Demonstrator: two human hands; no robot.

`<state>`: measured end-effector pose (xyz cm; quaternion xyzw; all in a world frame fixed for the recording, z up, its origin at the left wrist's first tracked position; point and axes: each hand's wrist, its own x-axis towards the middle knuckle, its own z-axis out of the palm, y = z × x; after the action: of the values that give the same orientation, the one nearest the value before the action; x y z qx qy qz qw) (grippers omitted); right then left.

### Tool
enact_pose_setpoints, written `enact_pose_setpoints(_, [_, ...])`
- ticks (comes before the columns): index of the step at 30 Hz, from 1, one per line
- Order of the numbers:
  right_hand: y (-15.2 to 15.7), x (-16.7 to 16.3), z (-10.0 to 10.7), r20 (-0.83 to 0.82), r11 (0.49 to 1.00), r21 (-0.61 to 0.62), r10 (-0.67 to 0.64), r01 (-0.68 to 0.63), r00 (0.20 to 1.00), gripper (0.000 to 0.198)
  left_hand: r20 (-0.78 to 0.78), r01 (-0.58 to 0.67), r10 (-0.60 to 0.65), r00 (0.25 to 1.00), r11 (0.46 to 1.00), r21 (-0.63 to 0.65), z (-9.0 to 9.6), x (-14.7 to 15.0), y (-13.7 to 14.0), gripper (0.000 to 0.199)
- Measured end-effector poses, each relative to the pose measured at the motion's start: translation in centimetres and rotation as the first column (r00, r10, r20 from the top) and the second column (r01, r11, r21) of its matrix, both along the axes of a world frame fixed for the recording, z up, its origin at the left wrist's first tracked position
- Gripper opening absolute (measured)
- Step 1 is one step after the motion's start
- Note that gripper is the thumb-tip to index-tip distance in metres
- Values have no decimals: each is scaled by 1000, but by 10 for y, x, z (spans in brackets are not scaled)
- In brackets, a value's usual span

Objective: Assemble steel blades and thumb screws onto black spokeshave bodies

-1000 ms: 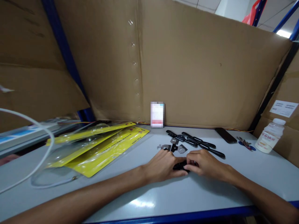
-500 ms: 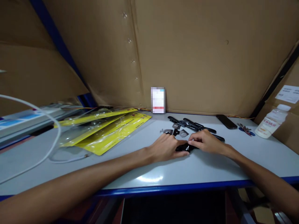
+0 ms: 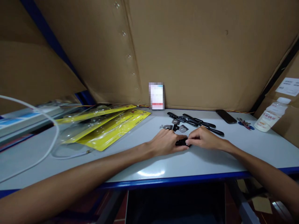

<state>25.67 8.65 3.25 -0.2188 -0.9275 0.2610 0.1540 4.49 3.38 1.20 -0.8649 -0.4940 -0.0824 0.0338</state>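
My left hand [image 3: 165,142] is closed on a black spokeshave [image 3: 181,142] low over the table, its thumb and finger on either side of the body. Pinched fingers of my right hand [image 3: 203,138] touch the same tool at its right part; whether they hold a small part there is hidden. Just behind my left hand lie flat grey blades [image 3: 183,128] with cut-outs, a small black plate [image 3: 175,127] and little screws [image 3: 161,126]. Farther back rest more black spokeshaves [image 3: 182,119], crossing one another.
Yellow cards with clear plastic packs [image 3: 116,133] lie at left, near a white cable [image 3: 56,137]. A lit phone [image 3: 157,96] leans on the cardboard wall. At right are a dark phone [image 3: 226,116], keys [image 3: 245,123] and a bottle [image 3: 271,115]. The table's blue edge [image 3: 163,183] runs in front.
The view has tilted down slightly, so everything sits a little higher. Both hands remain at the spokeshave, and the right fingers have shifted slightly on it.
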Motion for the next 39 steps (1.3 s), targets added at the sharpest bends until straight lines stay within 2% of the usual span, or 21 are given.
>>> enact_pose_setpoints(4, [-1,0,0,-43,998,-51,29,-31,999,31,7,-7,7,1000,1000,-3,2,1,-1,43])
enact_pose_setpoints(10, [0,-1,-3,-67,999,15,35,-34,997,30,5,3,-3,1000,1000,18,0,0,0,44])
enact_pose_setpoints(14, [2,0,-3,-24,989,138,-52,54,998,32,-18,-5,5,1000,1000,14,-3,-1,1,51])
enact_pose_setpoints(17, [4,2,-1,54,974,215,-78,65,995,38,-30,-6,6,1000,1000,29,-3,-1,1,54])
enact_pose_setpoints(19, [6,3,1,98,974,221,-78,55,992,37,-32,-7,8,999,1000,28,-2,-1,0,54])
enact_pose_setpoints(24, [14,12,7,162,969,224,-141,103,977,9,-17,4,-4,1000,1000,10,-1,-1,0,55])
enact_pose_setpoints(28, [14,13,7,105,973,191,-153,131,983,19,-9,17,-17,1000,1000,9,-1,-1,1,54])
enact_pose_setpoints(31, [7,7,4,76,974,204,-111,94,991,23,-18,25,-25,1000,1000,18,-1,-2,1,52])
enact_pose_setpoints(34, [-2,0,0,119,966,254,-80,47,990,22,-10,46,-45,999,998,33,-1,-2,1,46])
enact_pose_setpoints(39, [-7,-2,-3,182,916,398,-126,44,975,21,-3,49,-49,999,998,41,-1,-1,1,47])
